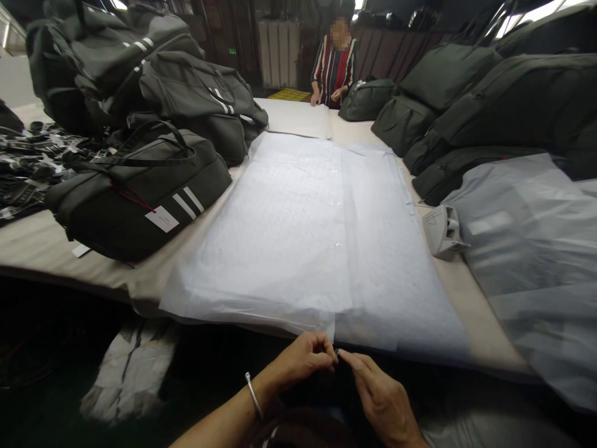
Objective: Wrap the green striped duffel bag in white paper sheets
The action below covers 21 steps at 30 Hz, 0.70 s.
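Observation:
My left hand [305, 358] and my right hand [380, 395] meet below the table's near edge, fingertips pinched together on something small and dark that I cannot make out. A thin metal bangle circles my left wrist. Just above my fingers hangs the front edge of a stack of clear plastic bags [308, 236] spread flat across the table [41, 249]. A dark duffel bag [140, 193] with two white stripes and a white hang tag lies to the left of the plastic.
More dark duffel bags are piled at the back left [140, 68] and along the right [489, 106]. Bagged items in plastic [536, 249] lie at the right, beside a white tape dispenser [443, 231]. A person in a striped top [333, 65] stands at the far end. Straps litter the far left.

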Motion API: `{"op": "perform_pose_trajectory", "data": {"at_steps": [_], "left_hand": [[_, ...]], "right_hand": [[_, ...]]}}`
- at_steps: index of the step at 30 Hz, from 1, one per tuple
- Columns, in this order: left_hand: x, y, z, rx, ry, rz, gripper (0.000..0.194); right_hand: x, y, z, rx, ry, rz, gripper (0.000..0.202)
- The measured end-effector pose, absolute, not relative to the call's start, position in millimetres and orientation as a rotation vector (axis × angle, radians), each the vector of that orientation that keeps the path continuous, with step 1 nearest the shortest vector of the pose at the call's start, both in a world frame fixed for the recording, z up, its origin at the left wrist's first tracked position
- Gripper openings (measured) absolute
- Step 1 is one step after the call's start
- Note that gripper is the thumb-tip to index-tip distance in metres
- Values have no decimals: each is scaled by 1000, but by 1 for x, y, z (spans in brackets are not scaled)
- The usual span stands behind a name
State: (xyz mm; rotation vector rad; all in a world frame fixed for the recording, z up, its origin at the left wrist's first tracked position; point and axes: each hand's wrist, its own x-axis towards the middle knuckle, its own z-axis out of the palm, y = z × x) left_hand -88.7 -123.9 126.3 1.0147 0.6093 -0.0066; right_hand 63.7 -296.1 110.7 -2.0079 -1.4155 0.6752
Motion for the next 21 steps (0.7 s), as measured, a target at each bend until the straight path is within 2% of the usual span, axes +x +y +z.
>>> {"op": "perform_pose_trajectory", "data": {"at_steps": [3, 6, 9, 11, 13, 15, 18, 21], "left_hand": [[-91, -121, 129, 953, 598, -23, 14], [-97, -116, 133, 927, 604, -89, 16], [-105, -113, 136, 950, 602, -152, 17], [-108, -112, 138, 974, 588, -169, 16], [-108, -112, 140, 997, 576, -185, 16], [-108, -112, 142, 1034, 569, -204, 17], [-108, -112, 142, 1106, 571, -233, 17], [-107, -113, 136, 1216, 625, -222, 16]], "right_hand": [[81, -306, 91, -2080, -1394, 511, 40], [99, -317, 73, -2112, -1217, 528, 38], [96, -311, 73, -2005, -760, 952, 48], [83, -296, 86, -1751, -459, 1313, 62], [67, -278, 103, -1478, -331, 1526, 68], [56, -263, 119, -1396, -346, 1575, 58], [52, -251, 131, -1562, -462, 1493, 29], [56, -250, 129, -1698, -550, 1395, 22]]}}
